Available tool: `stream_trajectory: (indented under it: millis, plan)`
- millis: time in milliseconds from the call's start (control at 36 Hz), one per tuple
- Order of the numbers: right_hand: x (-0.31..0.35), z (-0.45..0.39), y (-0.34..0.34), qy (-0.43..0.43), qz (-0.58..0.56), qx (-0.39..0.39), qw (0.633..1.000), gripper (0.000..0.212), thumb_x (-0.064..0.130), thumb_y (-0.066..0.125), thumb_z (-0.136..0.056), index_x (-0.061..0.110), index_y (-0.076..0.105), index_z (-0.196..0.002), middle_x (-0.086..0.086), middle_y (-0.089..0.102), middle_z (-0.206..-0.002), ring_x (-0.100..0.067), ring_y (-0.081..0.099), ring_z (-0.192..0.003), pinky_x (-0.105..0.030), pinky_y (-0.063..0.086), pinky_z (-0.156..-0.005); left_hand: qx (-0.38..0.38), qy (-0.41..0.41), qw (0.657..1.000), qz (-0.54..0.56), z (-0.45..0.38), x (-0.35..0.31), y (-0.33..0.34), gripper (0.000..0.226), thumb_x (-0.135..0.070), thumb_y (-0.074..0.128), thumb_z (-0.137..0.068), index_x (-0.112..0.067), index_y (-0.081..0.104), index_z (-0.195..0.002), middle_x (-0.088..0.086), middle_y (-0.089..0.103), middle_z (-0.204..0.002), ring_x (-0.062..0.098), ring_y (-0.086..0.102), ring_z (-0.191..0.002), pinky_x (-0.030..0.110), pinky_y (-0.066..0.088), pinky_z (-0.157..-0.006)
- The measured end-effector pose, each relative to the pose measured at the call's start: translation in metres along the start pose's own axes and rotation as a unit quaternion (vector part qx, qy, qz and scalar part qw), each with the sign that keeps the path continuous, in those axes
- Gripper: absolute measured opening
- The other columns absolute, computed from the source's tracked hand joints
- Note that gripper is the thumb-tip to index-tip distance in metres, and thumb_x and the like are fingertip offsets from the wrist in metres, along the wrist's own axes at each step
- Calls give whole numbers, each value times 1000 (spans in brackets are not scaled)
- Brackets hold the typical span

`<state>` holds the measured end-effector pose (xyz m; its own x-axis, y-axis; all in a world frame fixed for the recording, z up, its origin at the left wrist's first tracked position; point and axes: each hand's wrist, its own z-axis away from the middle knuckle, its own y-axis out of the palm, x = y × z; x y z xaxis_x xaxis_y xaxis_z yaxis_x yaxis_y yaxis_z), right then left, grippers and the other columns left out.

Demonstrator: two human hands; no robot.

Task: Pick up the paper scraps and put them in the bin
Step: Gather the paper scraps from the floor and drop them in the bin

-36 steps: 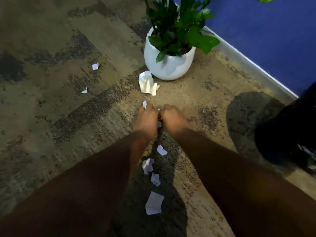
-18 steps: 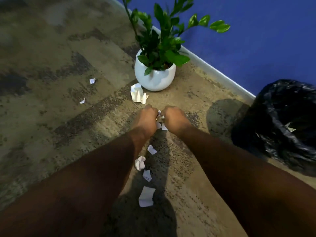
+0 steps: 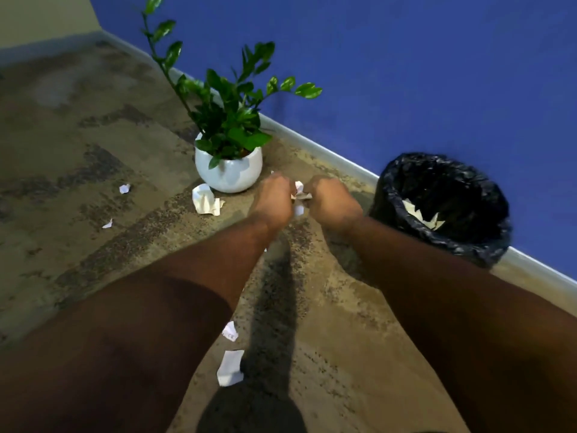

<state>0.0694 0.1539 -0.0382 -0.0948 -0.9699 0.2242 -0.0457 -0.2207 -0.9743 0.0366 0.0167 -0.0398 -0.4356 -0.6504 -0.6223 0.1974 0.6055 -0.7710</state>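
My left hand (image 3: 272, 200) and my right hand (image 3: 333, 204) are held together above the carpet, fingers closed around a bunch of white paper scraps (image 3: 299, 195) that shows between them. The bin (image 3: 443, 210), lined with a black bag, stands to the right of my hands against the blue wall, and pale paper lies inside it. More scraps lie on the carpet: a large crumpled piece (image 3: 206, 200) beside the plant pot, two small ones (image 3: 124, 188) (image 3: 107, 225) at the left, and two (image 3: 230, 331) (image 3: 230, 367) near my forearms.
A white pot with a green plant (image 3: 229, 170) stands just left of my hands by the skirting board (image 3: 315, 148). The blue wall runs diagonally behind the pot and the bin. Patterned brown carpet (image 3: 78, 151) covers the floor.
My hands have risen from the carpet with the scraps and shifted right. The view has tilted up, so the bin now shows in full and the near scraps sit lower.
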Motion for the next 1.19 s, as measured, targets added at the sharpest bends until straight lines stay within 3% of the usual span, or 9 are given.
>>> stream_trajectory:
  millis: [139,250,361,444,528,778,917,1056,1194]
  plan:
    - [-40,14,-35,20,15,-56,998,14,17,65,-83,15,68,-96,-6,66,-99,-28,63,-90,-31,47,-72,4,21,1000,23,-20,-47,12,11,-10,79,-75,-16,72,-81,-9,62,-73,3,52,-62,12,38,-53]
    - [-74,31,-64,31,26,-76,996,21,27,65,-86,8,68,-94,-11,61,-96,-27,59,-85,-33,44,-72,-7,47,998,33,-41,-82,36,31,-27,89,-65,-18,72,-89,7,69,-103,23,65,-92,26,48,-78]
    - [-114,45,-79,72,43,-100,991,12,19,61,-90,8,66,-90,-11,59,-97,-30,58,-85,-32,39,-67,-21,84,996,33,-48,-119,61,18,-14,76,-77,-21,70,-93,7,61,-104,26,61,-97,29,44,-79]
    - [-141,55,-87,99,53,-106,988,10,16,60,-90,10,68,-90,-9,62,-98,-30,60,-85,-36,47,-69,-11,104,994,36,-53,-141,80,25,0,64,-80,-20,70,-94,7,59,-104,26,59,-97,29,42,-77]
    - [-163,66,-90,118,58,-108,985,11,17,60,-91,10,67,-89,-8,61,-99,-28,59,-84,-31,40,-66,-5,112,993,39,-57,-159,96,32,6,59,-78,-22,68,-89,5,58,-102,25,59,-94,30,44,-75]
    - [-206,91,-77,199,45,-109,973,14,21,58,-94,9,63,-88,-8,58,-98,-22,56,-79,-33,40,-63,16,157,985,68,-63,-194,144,17,-3,67,-84,-16,68,-94,7,58,-108,23,58,-96,39,52,-80]
    - [-220,98,-69,228,33,-92,969,11,20,60,-91,10,60,-94,-10,55,-107,-23,56,-83,-35,47,-70,60,175,980,77,-67,-201,160,27,-3,69,-83,-15,65,-107,8,52,-117,24,52,-107,41,52,-88]
    - [-229,105,-67,252,-20,-65,965,44,22,68,-86,12,53,-126,-9,49,-122,-24,56,-95,-36,48,-80,121,169,976,59,-64,-199,165,53,-25,70,-84,-25,50,-133,7,44,-133,27,47,-119,47,47,-98]
    - [-230,108,-66,254,-23,-67,965,68,20,73,-81,15,41,-141,-10,41,-132,-27,58,-100,-36,50,-80,96,182,978,17,-60,-201,165,59,-42,70,-76,-30,41,-126,3,49,-131,26,53,-114,50,42,-93]
